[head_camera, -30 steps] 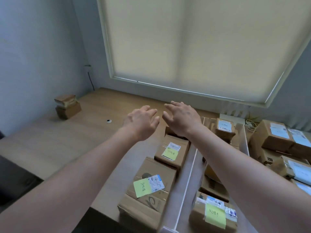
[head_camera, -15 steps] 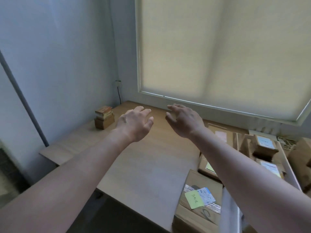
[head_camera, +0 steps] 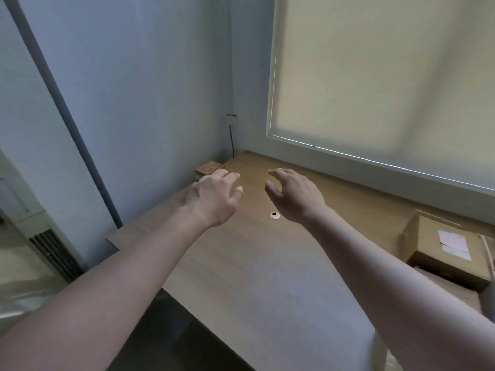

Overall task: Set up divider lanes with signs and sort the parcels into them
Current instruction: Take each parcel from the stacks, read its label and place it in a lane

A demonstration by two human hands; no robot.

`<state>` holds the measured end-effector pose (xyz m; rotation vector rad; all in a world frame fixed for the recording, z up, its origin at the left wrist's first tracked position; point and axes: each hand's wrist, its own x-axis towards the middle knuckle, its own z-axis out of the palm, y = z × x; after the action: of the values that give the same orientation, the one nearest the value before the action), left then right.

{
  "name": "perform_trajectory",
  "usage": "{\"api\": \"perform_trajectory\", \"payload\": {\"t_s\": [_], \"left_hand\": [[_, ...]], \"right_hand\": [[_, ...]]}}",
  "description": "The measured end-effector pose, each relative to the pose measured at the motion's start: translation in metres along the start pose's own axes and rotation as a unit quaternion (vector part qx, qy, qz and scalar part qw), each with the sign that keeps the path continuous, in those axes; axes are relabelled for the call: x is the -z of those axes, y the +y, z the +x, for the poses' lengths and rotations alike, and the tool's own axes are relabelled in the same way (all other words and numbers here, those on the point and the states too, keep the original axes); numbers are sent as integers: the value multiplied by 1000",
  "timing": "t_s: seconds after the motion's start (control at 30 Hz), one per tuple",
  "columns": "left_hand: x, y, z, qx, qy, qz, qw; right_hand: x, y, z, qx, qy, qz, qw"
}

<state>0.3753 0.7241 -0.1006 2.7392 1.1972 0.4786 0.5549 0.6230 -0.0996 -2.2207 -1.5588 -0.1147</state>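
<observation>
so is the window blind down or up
Down: the blind covers the whole visible window, its bottom bar just above the sill, a thin line of light beneath.

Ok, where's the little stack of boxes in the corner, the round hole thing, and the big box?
Small stacked boxes (head_camera: 209,168), head view, top face.
Round desk hole (head_camera: 274,215), head view, its white ring.
Cardboard parcel (head_camera: 428,236), head view, top face.

Wooden table (head_camera: 241,263): left hand (head_camera: 214,199) and right hand (head_camera: 294,196) held above it, palms down, fingers loosely spread, empty. 1 small box (head_camera: 209,167) at far corner, 1 labelled parcel (head_camera: 444,253) at right edge.
</observation>
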Motion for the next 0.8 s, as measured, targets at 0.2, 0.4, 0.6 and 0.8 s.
{"api": "perform_trajectory", "payload": {"t_s": [0.2,0.4,0.6,0.8], "left_hand": [[-12,-72,87,27,-3,0,1000],[-34,-146,153,33,-25,-19,999],[-64,-234,217,14,-53,-31,998],[-84,-327,277,-30,-110,-37,993]], "right_hand": [[-50,-16,105,5,-17,25,1000],[-100,-40,183,1,-31,26,999],[-167,-72,248,-32,-44,16,998],[-232,-120,302,-105,-60,20,992]]}}
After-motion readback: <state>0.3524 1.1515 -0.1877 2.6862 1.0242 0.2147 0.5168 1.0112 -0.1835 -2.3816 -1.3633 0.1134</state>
